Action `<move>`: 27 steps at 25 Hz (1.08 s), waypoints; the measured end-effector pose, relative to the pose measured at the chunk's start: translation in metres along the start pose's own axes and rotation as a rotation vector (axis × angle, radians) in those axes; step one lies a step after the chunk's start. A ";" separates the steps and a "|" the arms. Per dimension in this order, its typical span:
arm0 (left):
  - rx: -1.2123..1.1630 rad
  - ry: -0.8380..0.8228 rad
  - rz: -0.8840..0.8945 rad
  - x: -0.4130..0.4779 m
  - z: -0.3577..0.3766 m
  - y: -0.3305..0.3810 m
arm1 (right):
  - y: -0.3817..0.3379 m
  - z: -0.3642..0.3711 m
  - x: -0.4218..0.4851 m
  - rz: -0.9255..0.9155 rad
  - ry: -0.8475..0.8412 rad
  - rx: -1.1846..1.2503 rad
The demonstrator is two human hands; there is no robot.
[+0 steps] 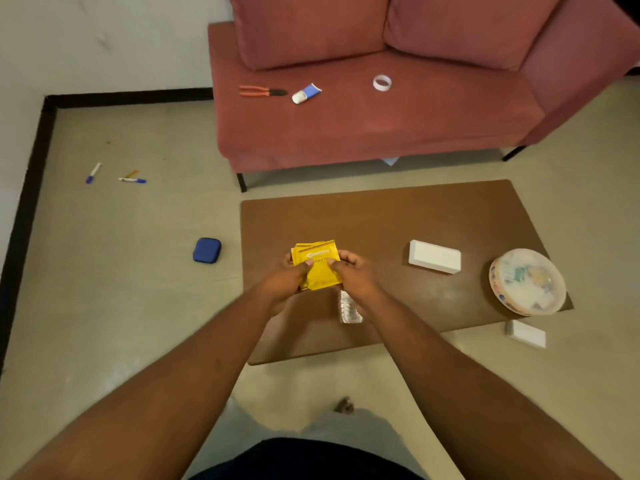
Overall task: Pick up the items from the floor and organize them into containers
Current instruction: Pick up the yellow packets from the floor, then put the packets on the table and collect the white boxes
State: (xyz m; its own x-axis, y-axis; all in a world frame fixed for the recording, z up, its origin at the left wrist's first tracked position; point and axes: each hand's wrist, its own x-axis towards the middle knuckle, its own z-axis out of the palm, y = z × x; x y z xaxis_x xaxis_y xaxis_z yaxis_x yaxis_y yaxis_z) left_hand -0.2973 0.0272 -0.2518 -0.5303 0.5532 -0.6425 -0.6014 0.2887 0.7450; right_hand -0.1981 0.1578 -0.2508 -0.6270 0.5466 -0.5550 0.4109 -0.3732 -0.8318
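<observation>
Both hands hold a small stack of yellow sachets (320,263) above the brown low table (381,220). My left hand (287,278) grips the stack's left side and my right hand (353,275) grips its right side, thumbs on top. A silver blister strip (349,308) hangs below my right hand; whether it is held or lies on the table I cannot tell. A white box (434,256) and a round lidded container (526,280) with items inside stand on the table's right part.
On the floor lie a blue zip case (207,250), markers and pens (131,178), (92,173), and a white box (526,333) by the table's corner. Orange pliers (261,91), a blue-white tube (306,93) and a tape roll (382,82) rest on the red sofa (381,126).
</observation>
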 end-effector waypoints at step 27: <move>0.335 0.449 -0.359 0.231 0.290 -0.235 | 0.202 -0.344 0.207 0.377 0.025 -0.305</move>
State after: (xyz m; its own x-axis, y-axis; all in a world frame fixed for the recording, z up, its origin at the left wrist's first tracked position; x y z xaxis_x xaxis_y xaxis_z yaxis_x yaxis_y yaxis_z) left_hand -0.1050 0.3140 -0.5230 -0.5726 0.0185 -0.8196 -0.6077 0.6615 0.4395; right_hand -0.0170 0.4535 -0.5374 -0.3821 0.4351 -0.8153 0.7843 -0.3139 -0.5351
